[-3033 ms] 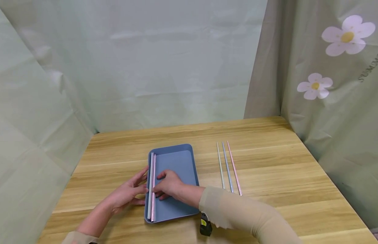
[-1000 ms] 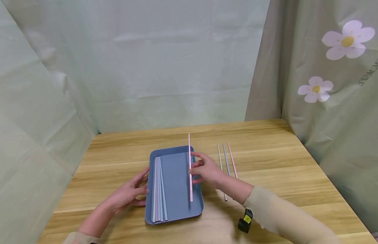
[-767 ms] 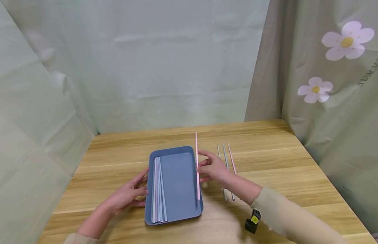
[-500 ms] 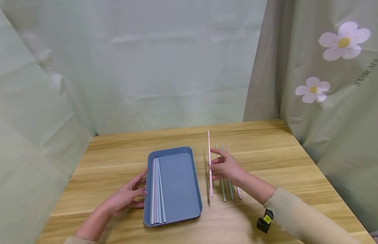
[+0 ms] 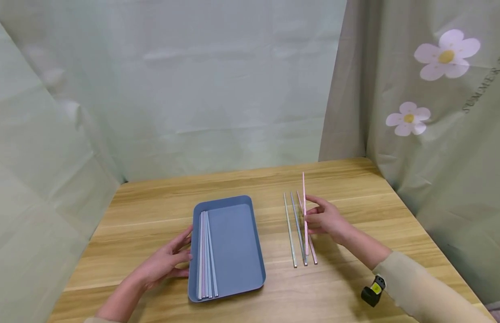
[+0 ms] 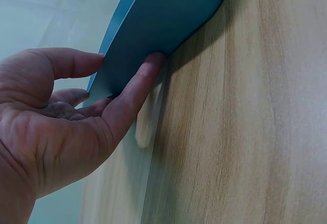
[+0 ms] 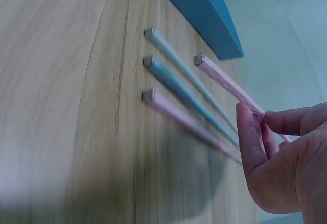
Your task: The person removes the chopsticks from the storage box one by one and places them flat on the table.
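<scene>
Head view: right hand (image 5: 329, 221) pinches pink chopstick (image 5: 306, 240), lower right; left hand (image 5: 163, 264), fingers spread, seemingly steadies tray (image 5: 235, 251), lower centre.

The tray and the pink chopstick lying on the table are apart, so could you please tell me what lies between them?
A green chopstick and a blue chopstick lie between them, the green nearer the tray, as the head view shows.

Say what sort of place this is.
Probably a makeshift indoor workspace, curtained off around one table: plain pale sheeting hangs behind the wooden table, and a flower-printed curtain hangs along its right side.
</scene>
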Demonstrator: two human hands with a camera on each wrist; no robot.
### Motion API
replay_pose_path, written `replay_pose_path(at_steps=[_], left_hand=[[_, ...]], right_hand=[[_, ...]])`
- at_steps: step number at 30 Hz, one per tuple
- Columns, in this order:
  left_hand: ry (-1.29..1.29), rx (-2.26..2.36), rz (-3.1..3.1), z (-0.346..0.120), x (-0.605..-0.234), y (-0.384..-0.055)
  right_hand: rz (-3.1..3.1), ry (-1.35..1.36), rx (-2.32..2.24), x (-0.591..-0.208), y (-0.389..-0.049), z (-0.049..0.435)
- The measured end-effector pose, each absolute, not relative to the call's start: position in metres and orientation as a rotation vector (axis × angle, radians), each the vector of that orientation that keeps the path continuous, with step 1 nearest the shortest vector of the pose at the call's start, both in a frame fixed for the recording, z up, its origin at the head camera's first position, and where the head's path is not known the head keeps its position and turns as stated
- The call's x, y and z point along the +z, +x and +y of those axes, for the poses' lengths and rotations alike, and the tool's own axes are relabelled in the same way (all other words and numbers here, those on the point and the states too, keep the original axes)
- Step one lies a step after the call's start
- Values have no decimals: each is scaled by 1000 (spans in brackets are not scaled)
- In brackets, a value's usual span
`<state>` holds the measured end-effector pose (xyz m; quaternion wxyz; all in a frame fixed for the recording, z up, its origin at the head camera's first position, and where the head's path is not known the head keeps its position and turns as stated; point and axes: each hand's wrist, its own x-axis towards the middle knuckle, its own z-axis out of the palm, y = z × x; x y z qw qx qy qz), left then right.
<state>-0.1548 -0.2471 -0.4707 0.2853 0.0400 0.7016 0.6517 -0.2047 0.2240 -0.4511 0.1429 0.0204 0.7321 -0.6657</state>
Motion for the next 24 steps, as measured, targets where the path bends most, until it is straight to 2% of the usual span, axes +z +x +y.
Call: replay_pose_path(at_steps=[11,24], left_hand=[[142,1763,1860,-248,-473,-155],[104,1737,1875,-249,-474,-156]], right_hand=[[2115,101,-1836,-460,-205,251],[2136,106,-1785,-467,-205,257]])
